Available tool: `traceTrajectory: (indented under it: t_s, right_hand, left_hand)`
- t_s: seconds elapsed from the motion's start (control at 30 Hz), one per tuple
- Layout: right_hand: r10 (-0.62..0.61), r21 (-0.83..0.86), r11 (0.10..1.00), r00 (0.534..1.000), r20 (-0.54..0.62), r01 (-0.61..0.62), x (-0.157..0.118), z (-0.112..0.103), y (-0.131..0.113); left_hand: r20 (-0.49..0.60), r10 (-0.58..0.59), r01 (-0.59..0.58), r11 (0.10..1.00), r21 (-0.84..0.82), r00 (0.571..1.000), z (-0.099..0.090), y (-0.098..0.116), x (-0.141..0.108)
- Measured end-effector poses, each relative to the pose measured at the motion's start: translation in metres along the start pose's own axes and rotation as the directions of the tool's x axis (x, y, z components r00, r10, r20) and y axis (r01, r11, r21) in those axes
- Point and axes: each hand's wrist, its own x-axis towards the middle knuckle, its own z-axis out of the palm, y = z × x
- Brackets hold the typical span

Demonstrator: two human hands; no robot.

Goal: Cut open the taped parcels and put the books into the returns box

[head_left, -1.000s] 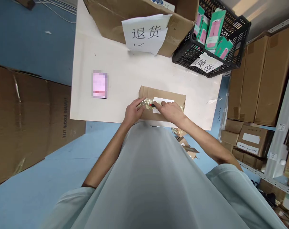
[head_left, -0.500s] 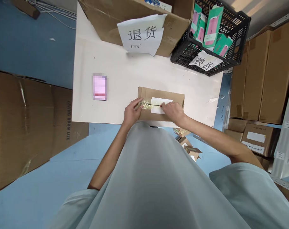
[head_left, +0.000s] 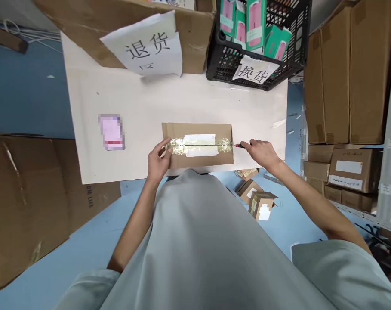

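A taped cardboard box (head_left: pixel 200 161) lies on the white table in front of me. A slit runs along its middle seam, through the clear tape and the white label (head_left: pixel 200 138). My left hand (head_left: pixel 158 161) grips the box's left end, thumb and fingers on either side of the seam. Just beyond the right end, my right hand (head_left: pixel 263 153) is closed around a small box cutter (head_left: pixel 239 145) with red and black parts. Its tip points left, at the seam's right end; the blade itself is hard to make out.
A pixelated pink item (head_left: pixel 112 132) lies on the table (head_left: pixel 143 103) at left. Behind stand a large carton (head_left: pixel 192 43) with a paper sign and a black crate (head_left: pixel 224 64) of green-and-pink boxes. Opened small cartons (head_left: pixel 261 204) lie on the floor; stacked cartons (head_left: pixel 335 77) line the right.
My right hand has drawn the cutter rightward along the seam and past the box's right end. The seam and label are now split lengthwise. My left hand stays on the left end.
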Motion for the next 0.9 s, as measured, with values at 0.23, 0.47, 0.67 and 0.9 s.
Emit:
traceTrajectory:
  t_s: [0.23, 0.47, 0.67, 0.9]
  right_hand:
    - [0.046, 0.302, 0.953, 0.978, -0.204, 0.018, 0.02, 0.072, 0.008]
    - [0.139, 0.643, 0.762, 0.949, -0.284, 0.081, 0.027, 0.106, -0.022]
    - [0.227, 0.656, 0.743, 0.972, -0.058, -0.134, -0.01, 0.098, -0.016]
    - [0.257, 0.658, 0.716, 0.964, 0.06, -0.232, -0.044, 0.038, -0.05]
  left_hand:
    - [-0.039, 0.275, -0.229, 0.864, 0.448, 0.961, 0.022, 0.024, -0.005]
    - [0.523, 0.423, -0.654, 0.634, 0.412, 0.74, 0.126, 0.061, 0.018]
    - [0.559, 0.386, -0.628, 0.699, 0.343, 0.734, 0.153, 0.049, 0.042]
    - [0.54, 0.376, -0.617, 0.689, 0.381, 0.753, 0.15, 0.044, 0.039]
